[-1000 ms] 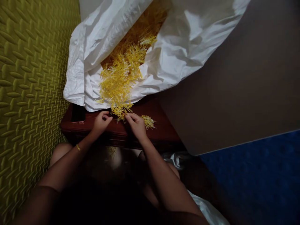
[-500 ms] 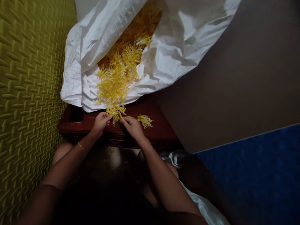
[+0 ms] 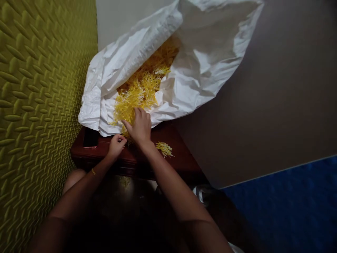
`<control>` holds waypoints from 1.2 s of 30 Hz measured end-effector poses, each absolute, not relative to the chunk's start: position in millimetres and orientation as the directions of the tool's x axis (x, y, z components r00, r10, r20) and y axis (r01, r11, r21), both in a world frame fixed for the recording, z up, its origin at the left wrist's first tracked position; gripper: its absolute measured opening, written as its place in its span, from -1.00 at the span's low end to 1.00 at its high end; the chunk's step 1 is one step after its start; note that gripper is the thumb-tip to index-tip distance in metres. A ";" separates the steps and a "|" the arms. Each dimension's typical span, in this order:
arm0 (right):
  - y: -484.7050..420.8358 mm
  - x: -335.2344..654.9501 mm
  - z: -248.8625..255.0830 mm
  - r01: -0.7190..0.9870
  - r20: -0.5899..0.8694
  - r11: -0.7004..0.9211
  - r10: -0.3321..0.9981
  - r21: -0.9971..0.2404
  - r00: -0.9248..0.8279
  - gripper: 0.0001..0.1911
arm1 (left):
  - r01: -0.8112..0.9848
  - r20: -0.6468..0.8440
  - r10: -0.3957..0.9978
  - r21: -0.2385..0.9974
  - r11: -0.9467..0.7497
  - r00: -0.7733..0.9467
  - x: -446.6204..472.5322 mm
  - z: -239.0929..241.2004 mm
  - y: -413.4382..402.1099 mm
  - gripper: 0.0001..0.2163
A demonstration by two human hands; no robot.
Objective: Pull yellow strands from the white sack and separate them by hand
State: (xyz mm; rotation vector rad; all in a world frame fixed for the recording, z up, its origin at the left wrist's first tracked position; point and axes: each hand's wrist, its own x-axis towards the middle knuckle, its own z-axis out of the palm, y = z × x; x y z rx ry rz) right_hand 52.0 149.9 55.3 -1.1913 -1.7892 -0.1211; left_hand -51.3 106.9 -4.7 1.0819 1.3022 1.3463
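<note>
A heap of thin yellow strands with whitish tips (image 3: 139, 90) spills out of the mouth of a large white sack (image 3: 184, 95). My right hand (image 3: 140, 127) is over the front of the heap, thumb apart from the fingers, fingertips touching the strands. Just left of it and lower, my left hand (image 3: 117, 144) is closed, thumb against fingers. Whatever it pinches is too small to make out. A small separate bunch of the same strands (image 3: 165, 149) lies to the right on the dark red surface (image 3: 184, 149).
A dark phone (image 3: 90, 138) lies at the left of the red surface, against the sack. On the left rises a yellow textured wall or mat (image 3: 47, 88). A grey-brown panel (image 3: 263, 105) stands at right, with a blue surface (image 3: 286, 200) below it.
My right hand has moved up from beside my left hand onto the strand heap, and its fingers have spread. My left hand stays near the heap's front edge. The whole view has shifted slightly.
</note>
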 end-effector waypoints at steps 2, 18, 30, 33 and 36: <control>171.2 36.0 62.8 0.780 0.728 0.453 0.686 -0.431 0.005 -0.31 | -0.050 -0.010 0.986 0.999 0.001 -0.166 -57.2 -4.6 108.9 -0.88; 118.6 89.6 2.7 0.906 0.670 0.408 0.704 -0.113 -0.234 -0.84 | -0.146 0.110 0.932 0.975 -0.169 -0.346 -77.3 21.6 117.9 -0.80; 101.4 81.1 7.0 0.872 0.487 0.471 0.798 -0.134 -0.356 -0.58 | 0.066 0.114 0.978 0.992 -0.104 -0.174 -56.0 34.1 119.2 -0.82; 90.5 84.7 10.2 0.851 0.576 0.484 0.762 -0.202 -0.297 -0.56 | 0.251 0.290 0.927 0.940 -0.230 -0.237 -64.0 38.6 112.6 -0.82; 81.1 94.5 16.9 0.815 0.691 0.506 0.697 -0.282 -0.194 -0.50 | 0.472 0.559 0.802 0.776 -0.419 -0.208 -78.3 48.5 106.8 -0.87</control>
